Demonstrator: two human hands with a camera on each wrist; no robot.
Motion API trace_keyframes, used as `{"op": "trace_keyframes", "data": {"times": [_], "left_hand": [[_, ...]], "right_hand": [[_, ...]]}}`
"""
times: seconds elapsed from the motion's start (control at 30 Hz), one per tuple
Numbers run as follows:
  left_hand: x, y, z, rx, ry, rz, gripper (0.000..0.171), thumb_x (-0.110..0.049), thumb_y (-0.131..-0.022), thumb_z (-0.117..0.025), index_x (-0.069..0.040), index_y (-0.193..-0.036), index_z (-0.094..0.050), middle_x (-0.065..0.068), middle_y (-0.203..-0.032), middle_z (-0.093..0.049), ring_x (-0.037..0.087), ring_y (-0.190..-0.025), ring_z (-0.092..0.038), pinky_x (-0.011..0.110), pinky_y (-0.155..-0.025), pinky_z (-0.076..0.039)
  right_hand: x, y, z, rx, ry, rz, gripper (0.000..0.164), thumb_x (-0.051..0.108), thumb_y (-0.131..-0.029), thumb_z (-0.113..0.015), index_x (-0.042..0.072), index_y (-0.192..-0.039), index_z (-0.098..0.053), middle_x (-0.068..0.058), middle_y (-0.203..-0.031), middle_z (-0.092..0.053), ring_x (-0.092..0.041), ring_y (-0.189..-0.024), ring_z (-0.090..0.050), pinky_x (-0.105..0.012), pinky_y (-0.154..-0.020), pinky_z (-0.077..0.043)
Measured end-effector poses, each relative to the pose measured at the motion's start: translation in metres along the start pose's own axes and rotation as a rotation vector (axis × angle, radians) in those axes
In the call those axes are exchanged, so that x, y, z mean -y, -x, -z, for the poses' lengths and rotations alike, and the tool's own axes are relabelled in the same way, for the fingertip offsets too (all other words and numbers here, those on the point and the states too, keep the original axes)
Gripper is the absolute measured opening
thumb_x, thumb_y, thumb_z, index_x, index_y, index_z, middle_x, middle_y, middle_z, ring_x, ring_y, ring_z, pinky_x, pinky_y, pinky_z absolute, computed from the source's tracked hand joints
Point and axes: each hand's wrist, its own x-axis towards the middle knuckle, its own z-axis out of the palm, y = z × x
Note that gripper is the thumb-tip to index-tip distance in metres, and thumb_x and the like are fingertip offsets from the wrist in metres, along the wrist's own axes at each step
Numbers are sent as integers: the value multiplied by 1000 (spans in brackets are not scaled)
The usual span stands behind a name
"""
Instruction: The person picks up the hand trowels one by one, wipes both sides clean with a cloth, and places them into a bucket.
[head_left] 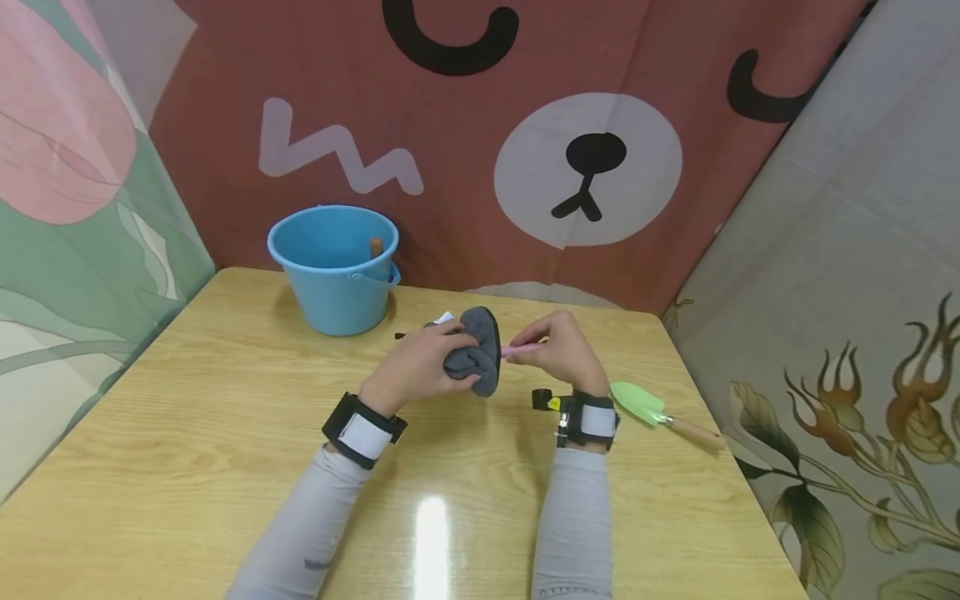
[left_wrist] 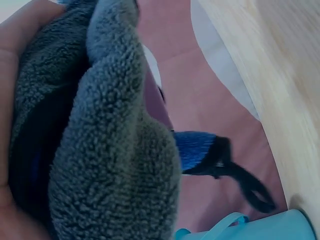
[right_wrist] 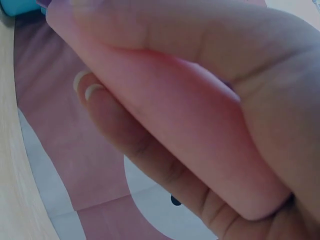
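Note:
Above the table my left hand [head_left: 420, 367] grips a fluffy grey cloth [head_left: 477, 354] with a dark edge, folded around the far part of a tool. My right hand [head_left: 558, 350] pinches that tool's smooth pink handle [right_wrist: 165, 115], thumb on one side and fingers on the other. A purple part [left_wrist: 156, 102] of the tool shows beside the cloth in the left wrist view; the cloth hides most of the head, so its kind cannot be told. Past the cloth sticks out a blue piece with a black loop [left_wrist: 252, 190].
A light blue bucket [head_left: 337, 304] stands at the back left with a brown handle end [head_left: 377, 247] inside. To the right lies a green trowel [head_left: 637, 403] with a wooden handle. Printed curtains [head_left: 465, 217] hang behind the wooden table [head_left: 187, 433].

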Motion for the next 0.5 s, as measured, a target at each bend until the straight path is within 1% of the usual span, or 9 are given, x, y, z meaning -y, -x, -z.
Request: {"op": "trace_keyframes", "data": {"times": [0.1, 0.2, 0.3, 0.5], "left_hand": [[1, 0, -1, 8, 21, 15, 48, -39, -84, -79, -15, -124, -72, 12, -133, -63, 30, -112, -66, 46, -93, -56], [2, 1, -1, 6, 26, 29, 45, -34, -83, -79, -15, -123, -73, 12, -133, -63, 30, -112, -66, 46, -92, -56], [2, 2, -1, 8, 22, 43, 45, -33, -83, -78, -14, -123, -73, 14, -134, -63, 32, -112, -66, 48, -91, -56], [3, 1, 0, 35, 21, 100, 47, -33, -82, -79, -14, -125, -72, 18, -141, -59, 37, -121, -63, 54, -94, -54]], "right_hand": [[-2, 1, 1, -13, -4, -14, 11, 24, -77, -90, 19, -83, -82, 3, -83, -76, -22, -78, -69, -38, -64, -58], [-3, 2, 2, -26, -10, -28, 12, 25, -76, -91, 19, -82, -83, 2, -83, -76, -24, -79, -68, -38, -64, -58], [-3, 2, 3, -34, -10, -37, 12, 24, -75, -92, 19, -82, -83, 2, -83, -76, -23, -79, -67, -38, -64, -57], [-5, 2, 4, -36, -22, -61, 10, 20, -76, -91, 19, -82, -82, 1, -86, -75, -23, -81, -67, -38, -64, -57]]}}
